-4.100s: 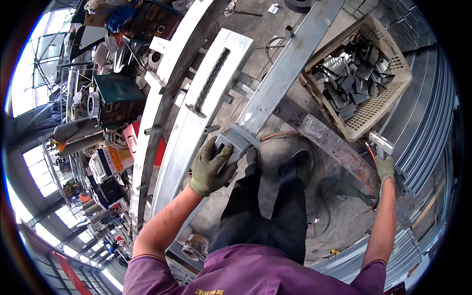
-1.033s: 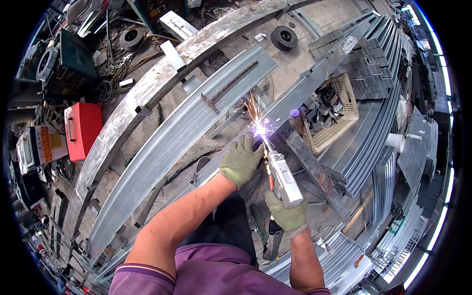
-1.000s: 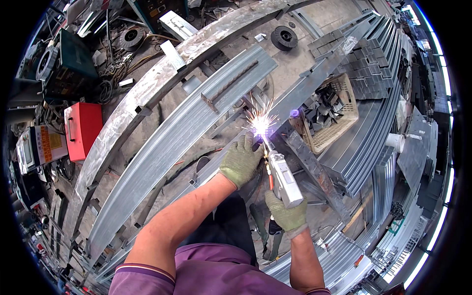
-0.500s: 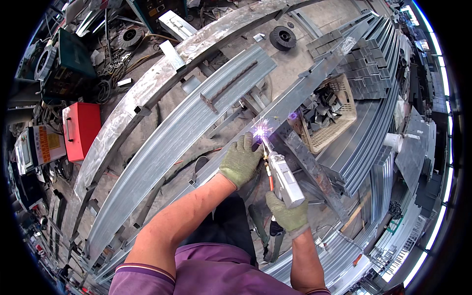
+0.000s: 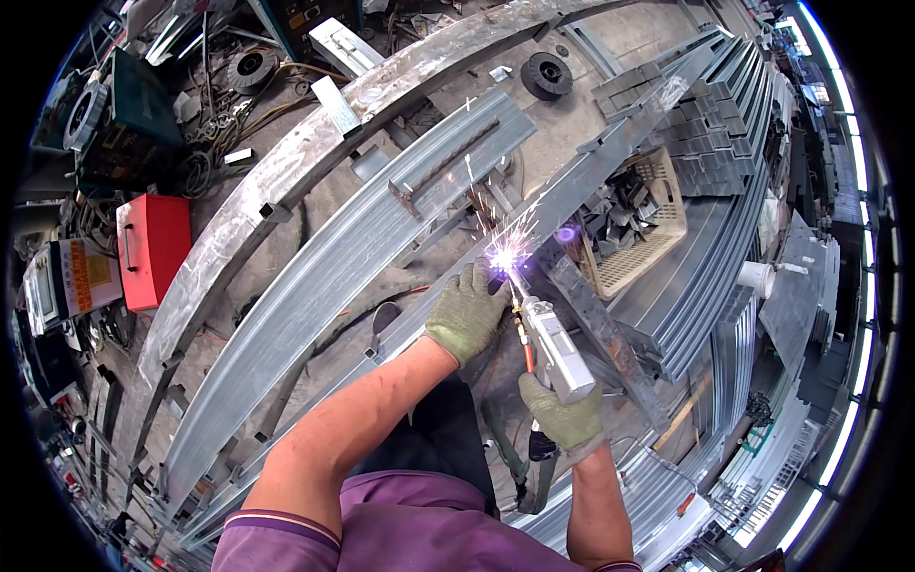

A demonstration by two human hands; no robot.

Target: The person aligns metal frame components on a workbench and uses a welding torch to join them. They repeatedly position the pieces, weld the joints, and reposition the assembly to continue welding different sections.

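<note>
My left hand, in a green knitted glove, lies on a long grey steel channel with its fingers stretched toward the weld point. My right hand, gloved alike, is closed round the rear grip of a silver welding gun. The gun's nozzle points away from me and meets the channel just right of my left fingertips. A bright violet-white flash with flying sparks hides the joint there. Behind the left hand, a wide curved steel channel carries a rusty T-shaped rod.
A cream plastic crate of metal offcuts stands right of the flash. Stacked steel profiles run along the right side. A red metal box, a dark green machine and cables lie left. A black wire spool sits beyond.
The flash has grown brighter, and sparks now fly farther over the channels. My right hand and the gun's rear have shifted slightly right; my left hand stays in place.
</note>
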